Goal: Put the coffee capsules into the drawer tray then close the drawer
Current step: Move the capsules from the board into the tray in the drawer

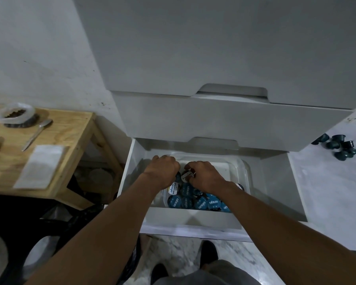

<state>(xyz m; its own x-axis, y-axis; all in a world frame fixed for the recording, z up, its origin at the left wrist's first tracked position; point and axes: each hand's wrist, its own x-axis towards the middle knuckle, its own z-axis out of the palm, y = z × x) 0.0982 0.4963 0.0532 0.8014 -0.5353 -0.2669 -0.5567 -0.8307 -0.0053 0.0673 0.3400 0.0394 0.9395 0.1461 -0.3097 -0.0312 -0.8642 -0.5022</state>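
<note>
- A dim room: a white cabinet (214, 58) stands against a pale wall, its bottom drawer (275, 182) pulled out.
- A clear tray (245, 167) sits inside, with blue capsules (193, 200) packed along its near edge, so the far side likely takes new ones.
- The right hand (206, 177) pinches one capsule (186, 174) mid-tray. The left hand (162, 169) curls its fingers down out of sight; whether it holds anything is unclear.
- Loose capsules (337, 147) wait beyond the drawer's far right corner.
- Both forearms cross the drawer's front edge, blocking closure.
- A wooden table (70, 128) stands left, well apart.
</note>
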